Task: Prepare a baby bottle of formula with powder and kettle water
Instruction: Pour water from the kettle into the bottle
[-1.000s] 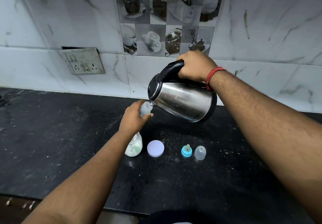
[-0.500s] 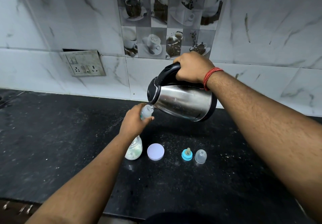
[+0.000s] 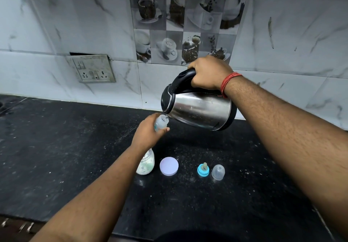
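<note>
Item: pouring step. Our right hand (image 3: 209,72) grips the steel kettle (image 3: 199,109) by its black handle, tilted, spout at the mouth of the baby bottle (image 3: 161,122). Our left hand (image 3: 148,134) is wrapped around that bottle, held above the black counter (image 3: 56,147).

Advice, as we judge it: tilt slowly, keep the spout over the opening, and keep our fingers below the rim.

On the counter: powder jar (image 3: 146,163), lilac lid (image 3: 169,166), blue teat ring (image 3: 203,169), clear cap (image 3: 218,172).

No brand or writing is legible.

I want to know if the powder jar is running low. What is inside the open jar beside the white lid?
The jar holds whitish powder in its lower part. The left forearm covers its mouth and left side.
</note>
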A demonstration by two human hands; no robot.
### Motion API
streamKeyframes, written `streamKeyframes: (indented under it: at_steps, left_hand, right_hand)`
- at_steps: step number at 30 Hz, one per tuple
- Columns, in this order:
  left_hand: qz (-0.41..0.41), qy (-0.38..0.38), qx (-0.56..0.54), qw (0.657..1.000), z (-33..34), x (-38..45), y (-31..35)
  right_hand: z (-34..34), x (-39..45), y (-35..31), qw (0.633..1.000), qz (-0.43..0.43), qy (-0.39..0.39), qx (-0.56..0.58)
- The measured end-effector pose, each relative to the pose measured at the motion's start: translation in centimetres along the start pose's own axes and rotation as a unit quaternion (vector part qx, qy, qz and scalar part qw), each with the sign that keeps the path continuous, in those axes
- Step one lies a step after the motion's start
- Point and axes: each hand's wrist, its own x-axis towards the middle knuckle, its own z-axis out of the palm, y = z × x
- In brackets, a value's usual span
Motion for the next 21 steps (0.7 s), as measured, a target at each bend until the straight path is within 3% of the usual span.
streamKeyframes:
  at_steps: [21]
  left_hand:
    - [-0.008,-0.003,-0.014,1.000,0.34,0.63,-0.36]
  right_hand:
    - [-0.86,0.84,-0.98,0.999,-0.031,-0.001,-0.043]
